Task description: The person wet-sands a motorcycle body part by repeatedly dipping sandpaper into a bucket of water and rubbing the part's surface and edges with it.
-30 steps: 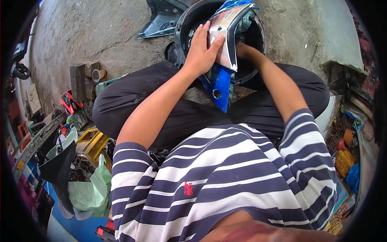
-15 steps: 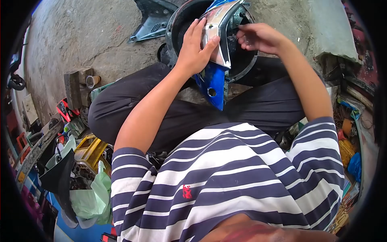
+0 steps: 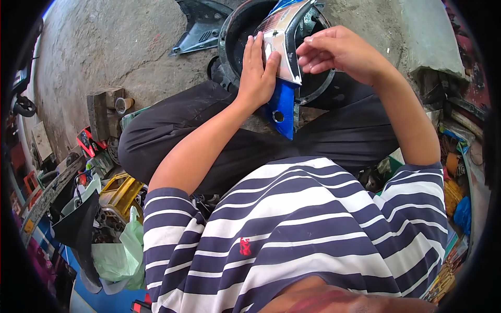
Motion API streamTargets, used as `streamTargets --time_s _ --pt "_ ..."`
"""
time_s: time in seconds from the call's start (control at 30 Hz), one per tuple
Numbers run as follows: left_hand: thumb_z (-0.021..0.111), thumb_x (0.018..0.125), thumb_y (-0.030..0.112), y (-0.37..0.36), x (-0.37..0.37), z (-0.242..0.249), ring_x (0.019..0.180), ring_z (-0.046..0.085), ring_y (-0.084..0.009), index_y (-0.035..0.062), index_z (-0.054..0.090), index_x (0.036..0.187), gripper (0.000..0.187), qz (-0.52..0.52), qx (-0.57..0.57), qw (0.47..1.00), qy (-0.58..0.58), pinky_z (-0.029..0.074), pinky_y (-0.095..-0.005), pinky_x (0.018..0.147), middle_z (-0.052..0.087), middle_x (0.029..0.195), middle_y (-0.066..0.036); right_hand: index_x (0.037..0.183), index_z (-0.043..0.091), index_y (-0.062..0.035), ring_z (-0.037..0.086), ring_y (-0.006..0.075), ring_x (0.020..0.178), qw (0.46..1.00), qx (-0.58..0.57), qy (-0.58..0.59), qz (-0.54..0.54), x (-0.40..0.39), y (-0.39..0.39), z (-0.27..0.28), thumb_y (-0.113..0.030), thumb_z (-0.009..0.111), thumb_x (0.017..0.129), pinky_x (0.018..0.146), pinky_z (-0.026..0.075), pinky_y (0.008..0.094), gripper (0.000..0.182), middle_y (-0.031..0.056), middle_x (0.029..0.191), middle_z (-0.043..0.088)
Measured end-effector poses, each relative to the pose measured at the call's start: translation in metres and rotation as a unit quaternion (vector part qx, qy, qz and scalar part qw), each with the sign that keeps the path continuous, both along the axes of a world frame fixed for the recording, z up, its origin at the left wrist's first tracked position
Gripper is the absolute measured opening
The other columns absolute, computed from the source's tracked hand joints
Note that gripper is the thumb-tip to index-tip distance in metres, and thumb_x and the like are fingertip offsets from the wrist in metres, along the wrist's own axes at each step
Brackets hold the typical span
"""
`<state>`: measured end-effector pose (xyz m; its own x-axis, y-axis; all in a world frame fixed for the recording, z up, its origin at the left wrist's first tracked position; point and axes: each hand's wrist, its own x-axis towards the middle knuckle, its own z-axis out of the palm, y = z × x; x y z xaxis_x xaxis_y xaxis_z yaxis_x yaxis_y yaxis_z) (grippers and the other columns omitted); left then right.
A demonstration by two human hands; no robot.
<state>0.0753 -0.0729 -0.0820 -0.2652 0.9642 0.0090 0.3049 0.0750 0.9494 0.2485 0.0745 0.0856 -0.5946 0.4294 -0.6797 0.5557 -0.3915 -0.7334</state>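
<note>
A curved motorcycle body panel with a blue lower end (image 3: 282, 112) leans across a round black tub (image 3: 225, 47) in front of me. Its upper face carries a pale, white-edged section (image 3: 284, 46) with a reddish mesh-like patch. Against the panel's left edge lies my left hand (image 3: 258, 75), fingers straight and thumb resting on the pale face. On the other side, my right hand (image 3: 339, 55) is raised close to the dark right edge, with fingers curled together. Whatever those fingers may pinch is too small or hidden to make out.
Behind the tub lies a dark plastic fairing piece (image 3: 201, 28). A small cup (image 3: 123, 105) stands beside wooden blocks (image 3: 97, 112) at left. Nearer are a yellow part (image 3: 121, 192) and a pale green plastic bag (image 3: 122, 255). At right is a concrete slab (image 3: 433, 44).
My left hand has slid down and toward the panel's left edge. The right hand has risen slightly and its fingers are nearer the panel's edge. The panel's blue end has shifted a little right.
</note>
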Motion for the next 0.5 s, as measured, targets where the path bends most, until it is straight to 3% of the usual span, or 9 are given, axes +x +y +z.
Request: streamTargets --time_s 0.13,0.2,0.27,0.4,0.5 --pt "0.047 0.118 0.049 -0.002 0.006 -0.012 0.166 0.028 -0.0477 -0.0103 0.027 0.171 0.083 0.043 -0.057 0.996 -0.058 0.023 -0.0481 0.136 0.028 0.176 -0.037 0.120 0.076 0.0046 0.079 0.0188 0.100 0.998 0.040 -0.024 -0.048 0.015 0.015 -0.023 -0.032 0.060 0.115 0.093 0.065 0.0294 0.040 0.0160 0.110 0.081" --pt "0.045 0.118 0.052 0.002 0.003 -0.030 0.166 0.029 -0.0471 -0.0127 0.025 0.170 0.085 0.051 -0.074 0.989 -0.120 0.023 -0.0468 0.136 0.029 0.176 -0.037 0.121 0.077 0.0048 0.079 0.0211 0.102 0.996 0.012 -0.052 -0.067 0.021 0.023 -0.050 -0.031 0.061 0.114 0.095 0.065 0.0343 0.039 0.0146 0.113 0.081" --pt "0.044 0.118 0.054 0.004 0.001 -0.033 0.165 0.030 -0.0466 -0.0133 0.024 0.170 0.087 0.051 -0.088 0.990 -0.102 0.024 -0.0457 0.136 0.029 0.176 -0.036 0.121 0.077 0.0049 0.079 0.0225 0.101 0.994 -0.020 -0.086 -0.071 0.024 0.030 -0.080 -0.030 0.062 0.113 0.096 0.064 0.0373 0.039 0.0142 0.113 0.081" --pt "0.045 0.118 0.054 0.004 0.001 -0.016 0.166 0.028 -0.0467 -0.0122 0.024 0.171 0.088 0.040 -0.099 0.990 -0.092 0.023 -0.0461 0.136 0.028 0.176 -0.036 0.132 0.077 -0.0007 0.079 0.0251 0.104 0.979 -0.050 -0.195 -0.018 0.022 0.040 -0.182 -0.031 0.065 0.111 0.098 0.063 0.0394 0.039 0.0140 0.118 0.082" --pt "0.046 0.117 0.055 0.005 -0.002 -0.009 0.167 0.026 -0.0463 -0.0106 0.024 0.172 0.089 0.039 -0.091 0.993 -0.057 0.022 -0.0463 0.137 0.027 0.177 -0.036 0.123 0.078 -0.0012 0.079 0.0266 0.100 0.980 0.083 -0.174 0.039 0.013 0.035 -0.284 -0.030 0.063 0.109 0.092 0.062 0.0414 0.035 0.0143 0.111 0.081"
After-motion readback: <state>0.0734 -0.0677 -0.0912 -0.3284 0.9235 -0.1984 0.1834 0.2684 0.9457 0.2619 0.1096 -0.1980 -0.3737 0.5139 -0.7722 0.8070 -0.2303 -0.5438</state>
